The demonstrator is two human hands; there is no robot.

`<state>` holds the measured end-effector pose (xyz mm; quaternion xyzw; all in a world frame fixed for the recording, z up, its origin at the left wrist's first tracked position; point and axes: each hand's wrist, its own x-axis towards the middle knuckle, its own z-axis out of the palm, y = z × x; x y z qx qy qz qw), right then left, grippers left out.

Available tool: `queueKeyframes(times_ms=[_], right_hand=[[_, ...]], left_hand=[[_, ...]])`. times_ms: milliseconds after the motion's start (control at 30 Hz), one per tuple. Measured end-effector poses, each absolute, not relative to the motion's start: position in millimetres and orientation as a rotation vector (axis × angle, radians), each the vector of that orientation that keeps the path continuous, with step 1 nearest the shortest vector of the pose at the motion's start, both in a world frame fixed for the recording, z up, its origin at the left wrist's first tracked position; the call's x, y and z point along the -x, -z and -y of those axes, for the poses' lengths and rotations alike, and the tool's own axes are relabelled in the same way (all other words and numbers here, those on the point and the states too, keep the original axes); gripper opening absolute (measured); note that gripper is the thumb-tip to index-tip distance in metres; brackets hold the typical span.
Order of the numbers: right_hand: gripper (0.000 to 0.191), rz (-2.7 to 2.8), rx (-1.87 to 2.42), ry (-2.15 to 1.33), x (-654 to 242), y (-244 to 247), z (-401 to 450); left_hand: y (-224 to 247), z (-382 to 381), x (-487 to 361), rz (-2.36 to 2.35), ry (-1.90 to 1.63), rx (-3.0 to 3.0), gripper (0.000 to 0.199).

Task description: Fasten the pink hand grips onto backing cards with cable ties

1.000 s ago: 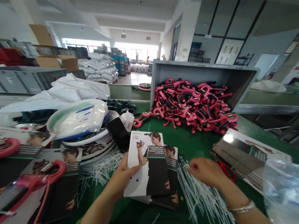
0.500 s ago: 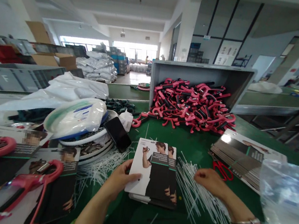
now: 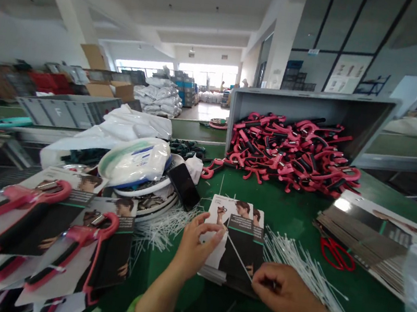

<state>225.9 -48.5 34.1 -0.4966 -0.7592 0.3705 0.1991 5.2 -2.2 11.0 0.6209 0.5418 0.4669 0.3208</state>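
You have one white tie between your two grips, left grip and right grip. Just beyond them sits one card stack with two card faces showing; a second stack lies right of your right grip, with one pair of red scissors between. Two tie piles flank your grips, one on the left, one on the right. Left of your left grip, count one phone and two pink tools on the uppermost cards; those beneath overlap too much to count. Beyond your grips, one tipped crate holds too many to count.
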Motion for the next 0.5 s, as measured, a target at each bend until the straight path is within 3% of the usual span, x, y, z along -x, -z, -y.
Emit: queueKeyframes(times_ms=[300,500], right_hand=[[0.017,2.373,1.45,-0.699,-207,-42,45],[0.019,2.362,1.314,0.137,-190,-30,37]], left_hand=[[-11,3,-6,-1.087,-1.416,-1.168,0.025],[-17,10,-13,-1.149,-1.573,-1.106,0.028]])
